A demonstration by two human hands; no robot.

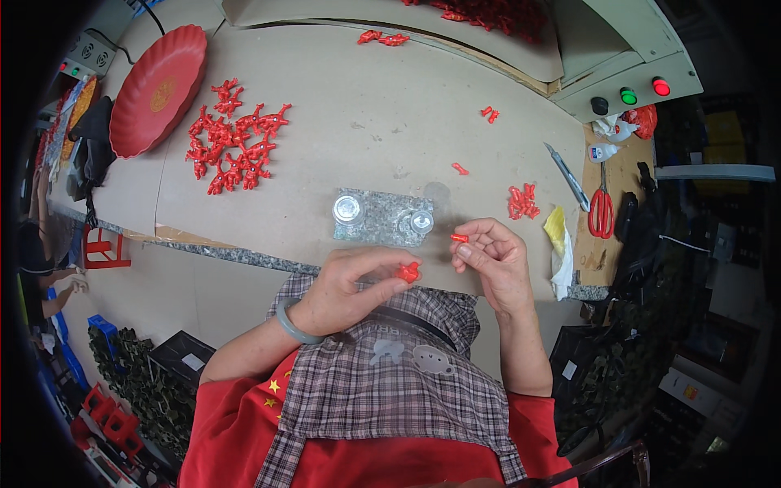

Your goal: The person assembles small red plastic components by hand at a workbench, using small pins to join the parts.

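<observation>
Between the thumb and fingers of my left hand [351,286] is a small glossy red plastic figure [408,272], held near the table's front edge. My right hand [494,259] pinches a small red plastic piece [460,238] a little to the right, apart from the figure. Just beyond my hands lies a speckled grey stone slab [386,213]. On it stand a round clear dish [348,209] at the left and a smaller clear dish [421,221] at the right. A small heap of red pieces [523,201] lies beyond my right hand.
Many red figures [236,142] are heaped at the left, beside a red scalloped tray [159,91]. On the right are a utility knife [567,175], red-handled scissors [601,213], a yellow-and-white cloth [560,252] and a small white bottle [603,153]. A machine panel with buttons [628,96] stands behind.
</observation>
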